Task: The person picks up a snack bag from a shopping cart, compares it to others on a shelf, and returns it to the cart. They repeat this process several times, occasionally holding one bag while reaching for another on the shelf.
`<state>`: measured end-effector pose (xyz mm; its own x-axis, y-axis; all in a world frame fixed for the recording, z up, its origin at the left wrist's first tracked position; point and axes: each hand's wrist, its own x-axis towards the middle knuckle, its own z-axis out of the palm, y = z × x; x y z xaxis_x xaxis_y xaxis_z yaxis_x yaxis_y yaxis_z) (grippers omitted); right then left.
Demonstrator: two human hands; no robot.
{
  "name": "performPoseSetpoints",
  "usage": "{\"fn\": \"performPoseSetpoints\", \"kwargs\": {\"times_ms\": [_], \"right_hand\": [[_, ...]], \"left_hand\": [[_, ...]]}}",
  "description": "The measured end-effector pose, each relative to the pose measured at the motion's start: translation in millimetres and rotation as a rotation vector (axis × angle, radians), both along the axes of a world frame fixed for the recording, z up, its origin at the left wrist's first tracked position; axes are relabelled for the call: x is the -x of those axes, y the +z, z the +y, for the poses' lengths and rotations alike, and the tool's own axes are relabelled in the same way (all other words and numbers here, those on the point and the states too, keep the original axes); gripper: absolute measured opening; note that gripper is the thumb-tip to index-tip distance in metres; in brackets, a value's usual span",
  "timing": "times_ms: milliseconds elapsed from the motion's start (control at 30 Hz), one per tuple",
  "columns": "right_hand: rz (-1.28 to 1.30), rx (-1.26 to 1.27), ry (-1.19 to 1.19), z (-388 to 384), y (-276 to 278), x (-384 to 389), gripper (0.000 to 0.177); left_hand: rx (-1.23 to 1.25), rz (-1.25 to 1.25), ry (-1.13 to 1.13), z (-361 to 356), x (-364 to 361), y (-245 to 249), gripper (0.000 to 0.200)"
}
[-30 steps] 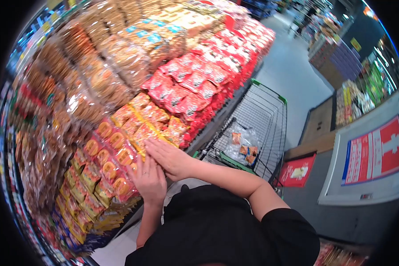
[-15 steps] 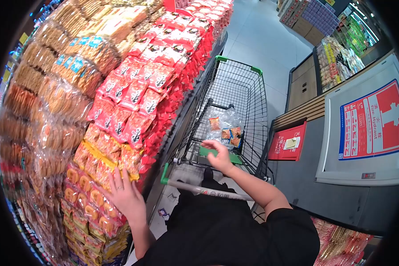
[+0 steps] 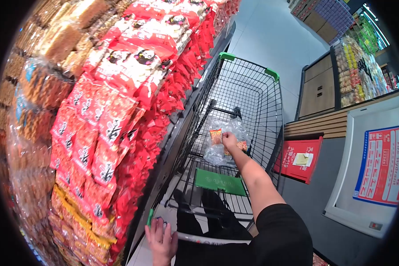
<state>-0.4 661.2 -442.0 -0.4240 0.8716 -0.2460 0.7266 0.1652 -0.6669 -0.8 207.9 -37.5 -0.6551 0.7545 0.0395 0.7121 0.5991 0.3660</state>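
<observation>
My right hand point(image 3: 229, 141) reaches down into the wire shopping cart point(image 3: 257, 95), its fingers closed at the edge of a small orange-red snack packet point(image 3: 216, 136). That packet lies against a crumpled clear plastic bag point(image 3: 217, 155) in the cart. Another orange packet point(image 3: 242, 145) shows just beside my wrist. My left hand point(image 3: 161, 237) is at the cart's handle end, near the green corner piece, with its fingers apart and nothing in them. A green panel point(image 3: 220, 181) is fixed at the near end of the cart.
Shelves of red snack bags point(image 3: 115, 128) rise close on the left, with clear-wrapped snacks point(image 3: 31, 168) beyond. At the right stand a red box point(image 3: 299, 157) and a fire hydrant cabinet point(image 3: 363, 173). A wooden display point(image 3: 317, 86) is farther back.
My right hand has moved forward and down into the cart, onto the packet. My left hand has left the snack bags and come down to the handle. The view has shifted.
</observation>
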Motion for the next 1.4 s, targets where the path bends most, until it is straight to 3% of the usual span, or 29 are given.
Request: {"fn": "performPoseSetpoints", "kwargs": {"times_ms": [67,133,167,267,300,433,567,667,733,800,833,867,933,1000,1067,1133,1200,1233,1333,1400], "right_hand": [[0.041,0.042,-0.007,17.7,-29.4,18.4,0.023],[-0.138,0.054,0.015,26.7,-53.5,32.5,0.023],[-0.276,0.154,0.039,30.9,-63.5,36.3,0.036],[-0.438,0.358,0.084,22.4,-85.7,39.2,0.045],[-0.523,0.383,0.113,18.2,-79.5,43.0,0.051],[-0.586,0.455,0.005,2.2,-56.9,52.9,0.059],[-0.627,0.390,0.045,-8.7,-38.0,64.7,0.059],[-0.583,0.274,0.033,-19.3,-35.6,57.0,0.059],[-0.331,0.210,-0.094,-24.7,-32.1,41.2,0.059],[-0.266,0.072,-0.132,-25.5,-34.5,25.3,0.057],[0.020,0.016,-0.209,-22.0,-31.1,14.4,0.053],[0.313,-0.032,-0.273,-16.8,-18.8,8.1,0.049],[0.374,0.010,-0.269,-4.0,40.0,-3.8,0.045],[0.624,0.221,-0.215,3.2,80.1,-21.3,0.041],[0.811,0.466,-0.070,-29.1,192.5,-21.0,0.037],[0.712,0.591,0.204,-69.6,292.5,-26.8,0.036],[0.524,0.693,0.525,-108.1,361.5,-37.6,0.039],[0.478,0.638,0.774,-128.2,396.1,-36.2,0.040],[0.369,0.453,1.317,-188.1,467.3,-24.8,0.042],[0.332,0.397,1.337,-226.1,504.6,-16.3,0.049]], "left_hand": [[0.067,-0.173,0.122,16.1,-2.4,-28.1,0.056],[0.133,-0.204,0.110,25.0,2.0,-40.7,0.059],[0.193,-0.234,0.094,27.5,3.6,-42.7,0.062],[0.251,-0.151,0.089,38.1,6.2,-39.7,0.062],[0.253,-0.317,0.117,35.0,12.2,-44.1,0.058],[0.340,-0.277,0.024,33.8,19.1,-40.8,0.056],[0.334,-0.296,0.113,30.4,14.7,-48.7,0.056],[0.283,-0.290,0.068,31.9,20.7,-45.8,0.057],[0.224,-0.209,0.015,34.8,22.7,-40.3,0.059],[0.152,-0.183,0.046,33.8,24.0,-43.2,0.054],[0.128,-0.173,0.032,32.4,24.4,-45.0,0.054],[0.105,-0.159,0.024,31.8,25.0,-44.4,0.053],[0.087,-0.151,0.059,34.1,28.5,-38.9,0.049],[0.037,-0.144,0.039,30.7,27.8,-39.9,0.049],[0.005,-0.197,0.049,26.0,29.2,-33.6,0.053],[-0.048,-0.249,0.048,19.9,26.7,-25.4,0.058],[-0.295,-0.716,0.069,16.9,19.7,-20.5,0.073],[-0.612,-1.132,0.101,16.9,11.1,-26.1,0.086],[-0.855,-1.611,0.010,7.1,12.9,17.9,0.086],[-0.949,-1.501,-0.070,-1.0,8.8,30.4,0.078]]}}
